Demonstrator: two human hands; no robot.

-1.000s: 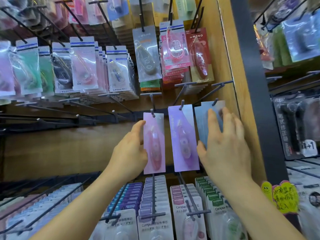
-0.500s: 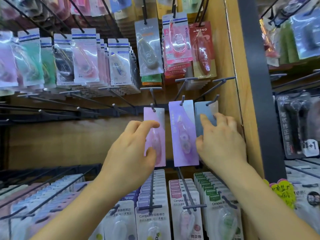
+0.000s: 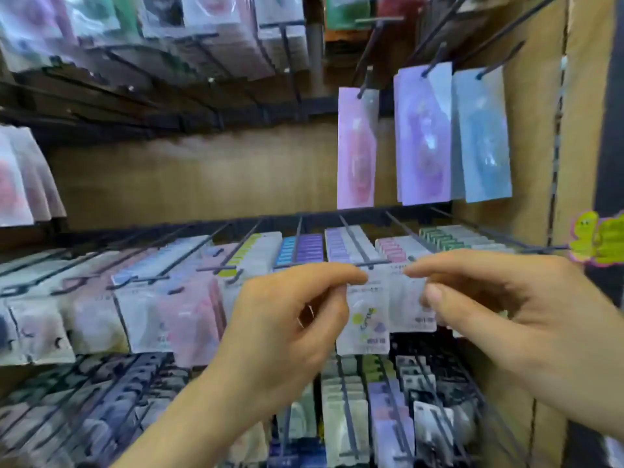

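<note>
Left hand [image 3: 287,332] pinches the printed packet [image 3: 364,322], right hand [image 3: 526,319] the pale packet [image 3: 408,309], both at the top, probably to level them on the hooks [image 3: 351,238].

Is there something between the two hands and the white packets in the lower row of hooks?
Nothing visible does. The left hand pinches the top of the white packet with yellow print, and the right hand pinches the top of the white packet beside it. Blur hides how they hang.
</note>
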